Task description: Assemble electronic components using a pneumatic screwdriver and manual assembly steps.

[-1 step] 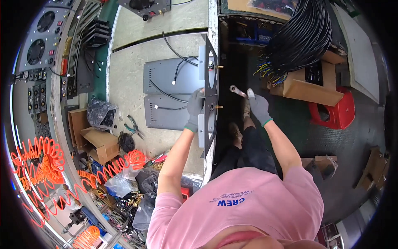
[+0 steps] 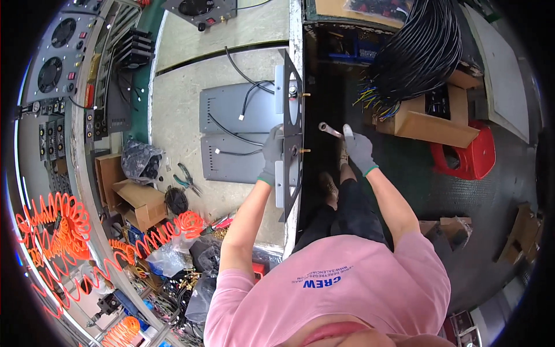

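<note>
Both arms bare, extended forward from pink short sleeves, grey gloves with green cuffs. Left hand point(image 2: 272, 151) fingers curled closed in a grip, wrist straight. Right hand point(image 2: 358, 149) raised slightly higher, fingers closed in a pinch, elbow bent outward.

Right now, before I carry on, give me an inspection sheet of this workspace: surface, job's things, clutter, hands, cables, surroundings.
Surface: pale workbench, dusty, two grey flat housings lying on it.
Job's things: dark metal panel standing on edge at the bench rim, brass studs sticking out; silver wrench.
Clutter: pliers, cardboard boxes, plastic bags, orange coiled hoses.
Hands: left hand, gloved, grips the panel; right hand, gloved, holds the wrench.
Cables: loose black leads across the housings; thick black cable bundle with coloured ends.
Surroundings: red stool, dark floor, fan panels at left.
</note>
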The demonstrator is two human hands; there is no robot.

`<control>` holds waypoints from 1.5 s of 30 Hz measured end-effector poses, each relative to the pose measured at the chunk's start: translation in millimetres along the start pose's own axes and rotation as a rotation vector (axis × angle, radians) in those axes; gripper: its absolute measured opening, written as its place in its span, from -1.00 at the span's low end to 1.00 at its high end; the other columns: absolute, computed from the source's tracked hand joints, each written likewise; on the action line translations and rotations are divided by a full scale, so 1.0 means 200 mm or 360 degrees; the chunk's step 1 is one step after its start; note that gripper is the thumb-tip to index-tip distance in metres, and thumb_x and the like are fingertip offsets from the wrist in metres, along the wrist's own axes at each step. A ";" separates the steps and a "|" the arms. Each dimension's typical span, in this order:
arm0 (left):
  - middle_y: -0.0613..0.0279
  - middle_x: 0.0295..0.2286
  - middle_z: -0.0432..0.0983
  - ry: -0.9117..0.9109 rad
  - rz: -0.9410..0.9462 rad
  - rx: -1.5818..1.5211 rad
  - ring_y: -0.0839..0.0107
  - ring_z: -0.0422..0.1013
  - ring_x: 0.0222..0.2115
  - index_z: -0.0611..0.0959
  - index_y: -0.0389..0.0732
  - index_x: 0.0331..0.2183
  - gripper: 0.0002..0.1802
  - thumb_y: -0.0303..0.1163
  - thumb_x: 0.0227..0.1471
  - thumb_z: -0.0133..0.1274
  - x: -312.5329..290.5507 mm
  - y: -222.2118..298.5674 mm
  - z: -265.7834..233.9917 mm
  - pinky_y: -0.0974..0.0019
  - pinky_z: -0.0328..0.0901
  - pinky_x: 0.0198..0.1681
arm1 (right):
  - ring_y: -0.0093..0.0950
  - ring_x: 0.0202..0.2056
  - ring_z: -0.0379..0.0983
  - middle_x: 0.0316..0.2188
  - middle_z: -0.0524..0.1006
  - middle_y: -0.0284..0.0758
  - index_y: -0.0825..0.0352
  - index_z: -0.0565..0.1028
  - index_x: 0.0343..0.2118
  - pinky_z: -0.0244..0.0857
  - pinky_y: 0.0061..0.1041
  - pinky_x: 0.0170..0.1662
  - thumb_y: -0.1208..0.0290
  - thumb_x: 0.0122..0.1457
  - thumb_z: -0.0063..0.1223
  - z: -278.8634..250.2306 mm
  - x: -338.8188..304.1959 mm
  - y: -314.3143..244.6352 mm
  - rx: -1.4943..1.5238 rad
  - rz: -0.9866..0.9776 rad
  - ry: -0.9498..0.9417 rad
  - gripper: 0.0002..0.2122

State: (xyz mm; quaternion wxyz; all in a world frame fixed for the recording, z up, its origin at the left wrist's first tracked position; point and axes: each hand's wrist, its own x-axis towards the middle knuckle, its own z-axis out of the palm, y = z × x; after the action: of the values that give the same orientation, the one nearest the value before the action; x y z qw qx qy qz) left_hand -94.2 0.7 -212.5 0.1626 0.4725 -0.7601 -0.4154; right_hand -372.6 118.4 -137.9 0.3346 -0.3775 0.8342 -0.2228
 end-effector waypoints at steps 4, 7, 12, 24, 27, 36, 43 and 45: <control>0.11 -0.29 0.46 -0.0179 0.0017 -0.0160 0.08 0.36 -0.27 0.57 -0.14 -0.24 -0.74 -0.39 -0.04 -0.06 -0.08 0.20 0.04 0.15 0.28 -0.21 | -0.06 -0.51 0.40 -0.68 0.43 -0.08 0.34 0.46 -0.70 0.20 -0.21 -0.39 -0.14 0.20 -0.47 0.01 0.03 0.06 0.0007 -0.0158 0.0171 -0.35; 0.14 -0.28 0.49 -0.0176 0.0128 -0.0082 0.09 0.34 -0.23 0.60 -0.12 -0.26 -0.75 -0.37 -0.02 -0.07 -0.08 0.46 -0.01 0.14 0.25 -0.16 | -0.05 -0.57 0.38 -0.72 0.43 -0.11 0.28 0.46 -0.78 0.22 -0.15 -0.36 -0.07 0.22 -0.44 0.05 0.04 0.18 -0.0333 -0.0566 0.0152 -0.38; 0.09 -0.32 0.49 0.0170 0.0116 0.0481 0.08 0.35 -0.21 0.58 -0.14 -0.23 -0.67 -0.17 -0.01 -0.02 -0.20 0.52 -0.07 0.08 0.21 -0.09 | -0.08 -0.61 0.37 -0.74 0.44 -0.16 0.21 0.47 -0.80 0.23 -0.18 -0.38 -0.05 0.22 -0.41 0.28 0.02 0.18 -0.0370 -0.0508 0.0087 -0.40; 0.18 -0.12 0.32 -0.0489 -0.0384 -0.0555 0.42 0.24 -0.08 0.26 -0.27 0.07 -0.32 -0.11 0.03 0.08 -0.26 0.82 -0.18 0.31 0.19 -0.01 | -0.08 -0.60 0.34 -0.74 0.42 -0.09 0.31 0.42 -0.85 0.17 -0.16 -0.42 -0.01 0.21 -0.30 0.38 0.03 0.11 0.0096 -0.0535 0.0357 -0.40; 0.28 -0.40 0.42 -0.0056 -0.0212 -0.0871 0.46 0.30 -0.40 0.45 -0.24 -0.14 -0.51 -0.26 -0.10 0.23 -0.27 0.79 -0.09 0.34 0.28 -0.30 | -0.09 -0.61 0.36 -0.72 0.42 -0.06 0.34 0.42 -0.81 0.16 -0.19 -0.46 0.01 0.21 -0.26 0.46 0.05 0.14 0.0092 -0.0608 0.0349 -0.42; 0.24 -0.14 0.30 -0.0201 -0.0345 -0.1049 0.48 0.23 -0.11 0.28 -0.28 0.04 -0.43 -0.30 0.03 0.07 -0.32 0.71 -0.06 0.36 0.17 -0.03 | -0.06 -0.58 0.35 -0.69 0.44 -0.03 0.41 0.43 -0.76 0.16 -0.18 -0.43 0.02 0.23 -0.29 0.47 0.02 0.08 0.0437 -0.0246 0.0233 -0.42; 0.22 -0.12 0.30 -0.0181 -0.0292 -0.1249 0.46 0.22 -0.09 0.28 -0.29 0.03 -0.40 -0.25 0.01 0.07 -0.30 0.78 -0.05 0.37 0.14 -0.01 | -0.07 -0.56 0.39 -0.70 0.46 -0.09 0.33 0.45 -0.79 0.23 -0.18 -0.31 0.09 0.25 -0.37 0.53 0.08 0.10 0.0017 -0.0465 0.0282 -0.43; 0.20 -0.10 0.29 -0.0159 -0.0359 -0.1110 0.45 0.21 -0.08 0.27 -0.30 0.04 -0.38 -0.19 0.01 0.06 -0.31 0.84 -0.09 0.37 0.13 0.01 | -0.08 -0.55 0.39 -0.69 0.47 -0.10 0.33 0.45 -0.77 0.22 -0.18 -0.31 0.10 0.26 -0.39 0.53 0.10 0.11 -0.0034 -0.0481 0.0270 -0.44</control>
State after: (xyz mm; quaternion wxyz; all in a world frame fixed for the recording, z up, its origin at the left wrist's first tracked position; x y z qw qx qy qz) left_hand -149.9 79.3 -62.0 0.2297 0.4486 -0.5229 -0.6875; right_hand -315.5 103.9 -232.0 0.2216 -0.4819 0.7956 -0.2928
